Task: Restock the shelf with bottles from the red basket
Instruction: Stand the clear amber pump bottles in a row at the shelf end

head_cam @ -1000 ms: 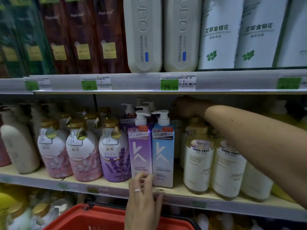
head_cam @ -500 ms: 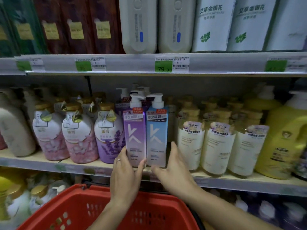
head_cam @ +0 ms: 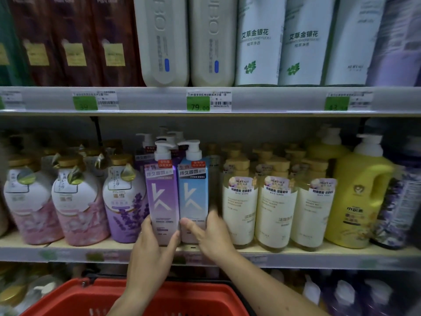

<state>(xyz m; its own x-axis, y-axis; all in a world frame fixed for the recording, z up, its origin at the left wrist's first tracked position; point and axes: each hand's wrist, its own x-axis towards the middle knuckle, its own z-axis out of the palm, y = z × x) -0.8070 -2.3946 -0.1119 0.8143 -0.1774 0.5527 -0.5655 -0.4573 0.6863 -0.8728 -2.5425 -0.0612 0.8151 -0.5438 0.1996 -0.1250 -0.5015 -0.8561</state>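
A purple pump bottle (head_cam: 161,197) and a blue pump bottle (head_cam: 193,195) stand side by side at the front of the middle shelf (head_cam: 68,249). My left hand (head_cam: 152,252) grips the base of the purple bottle, thumb on its right edge. My right hand (head_cam: 210,236) holds the base of the blue bottle, thumb on its front and fingers round its right side. The red basket (head_cam: 95,297) sits below the shelf at the bottom of the view; its inside is mostly hidden by my arms.
Round pink and lavender bottles (head_cam: 79,201) stand left of the pair. Cream body-wash bottles (head_cam: 275,208) and a yellow jug (head_cam: 357,201) stand to the right. Tall white and brown bottles fill the upper shelf (head_cam: 262,99). More bottles sit on the shelf below.
My right arm has come back from deep in the shelf down to the blue bottle. Both hands now hold the bases of the two front bottles, and the view has moved closer.
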